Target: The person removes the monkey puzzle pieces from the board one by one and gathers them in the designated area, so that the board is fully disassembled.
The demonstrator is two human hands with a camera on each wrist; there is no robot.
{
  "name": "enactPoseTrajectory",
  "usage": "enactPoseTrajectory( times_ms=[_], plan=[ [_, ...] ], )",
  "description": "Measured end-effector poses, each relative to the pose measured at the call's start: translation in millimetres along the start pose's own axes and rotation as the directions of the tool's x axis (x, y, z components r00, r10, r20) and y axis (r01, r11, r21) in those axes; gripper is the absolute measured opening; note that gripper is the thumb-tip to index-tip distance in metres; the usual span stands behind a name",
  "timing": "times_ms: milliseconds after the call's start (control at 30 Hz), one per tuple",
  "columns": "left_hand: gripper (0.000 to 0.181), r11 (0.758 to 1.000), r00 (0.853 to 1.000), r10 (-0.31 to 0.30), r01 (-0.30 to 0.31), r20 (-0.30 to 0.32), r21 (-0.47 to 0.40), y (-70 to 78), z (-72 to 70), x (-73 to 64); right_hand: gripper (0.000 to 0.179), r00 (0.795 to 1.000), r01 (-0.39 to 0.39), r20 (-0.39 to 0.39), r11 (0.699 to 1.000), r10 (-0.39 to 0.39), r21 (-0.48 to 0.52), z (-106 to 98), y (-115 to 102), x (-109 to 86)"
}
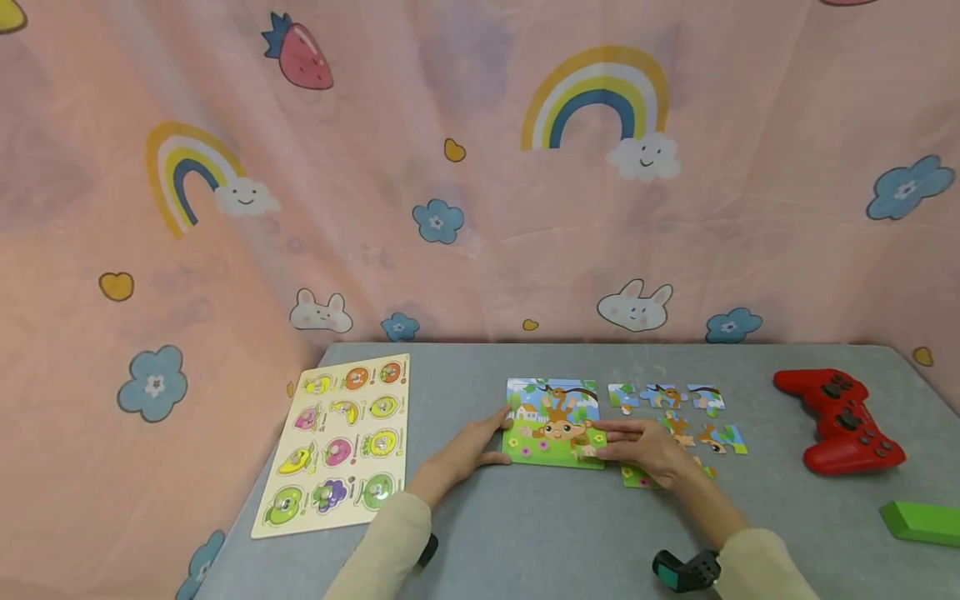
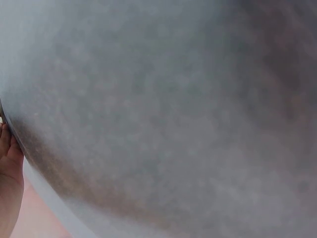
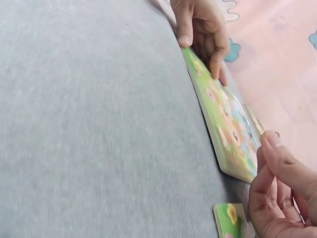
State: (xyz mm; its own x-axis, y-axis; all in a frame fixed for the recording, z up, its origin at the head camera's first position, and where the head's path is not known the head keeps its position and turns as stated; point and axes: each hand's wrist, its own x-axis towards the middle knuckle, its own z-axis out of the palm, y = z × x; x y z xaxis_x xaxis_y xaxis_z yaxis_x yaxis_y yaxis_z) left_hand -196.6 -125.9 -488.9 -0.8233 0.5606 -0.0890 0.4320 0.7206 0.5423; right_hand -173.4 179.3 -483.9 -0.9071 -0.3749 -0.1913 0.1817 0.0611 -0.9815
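Observation:
A monkey jigsaw puzzle board, with a house, sky and grass picture, lies on the grey table between both hands. My left hand holds its left side, thumb by the near corner and fingers along the edge; in the right wrist view that thumb touches the green corner. At the right side, my right hand grips the board's edge with bent fingers. The right palm hides part of the loose puzzle pieces beside the board. A green piece with a yellow flower lies near the right hand.
A fruit peg board lies left on the grey table. To the right are a red game controller and a green block. A pink patterned curtain hangs behind the table.

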Motion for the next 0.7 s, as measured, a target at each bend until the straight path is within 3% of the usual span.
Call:
enactPoseTrajectory(
  times_ms=[167, 400, 700],
  plan=[
    [0.082, 1.000, 1.000, -0.012, 0.012, 0.002, -0.006, 1.0, -0.8, 1.0, 0.052, 1.000, 0.001, 0.019, 0.999, -0.002, 0.048, -8.6, 0.9, -4.3],
    [0.081, 1.000, 1.000, -0.012, 0.012, 0.002, -0.001, 2.3, -2.3, 1.0, 0.057, 0.998, -0.060, 0.000, 0.993, 0.061, 0.100, -16.8, 0.5, -12.7],
    [0.081, 1.000, 1.000, -0.010, 0.010, 0.000, 0.015, 1.3, -2.5, 0.8, 0.041, 0.997, -0.065, 0.059, 0.985, 0.056, 0.160, -30.8, 4.3, -18.6]
  ],
)
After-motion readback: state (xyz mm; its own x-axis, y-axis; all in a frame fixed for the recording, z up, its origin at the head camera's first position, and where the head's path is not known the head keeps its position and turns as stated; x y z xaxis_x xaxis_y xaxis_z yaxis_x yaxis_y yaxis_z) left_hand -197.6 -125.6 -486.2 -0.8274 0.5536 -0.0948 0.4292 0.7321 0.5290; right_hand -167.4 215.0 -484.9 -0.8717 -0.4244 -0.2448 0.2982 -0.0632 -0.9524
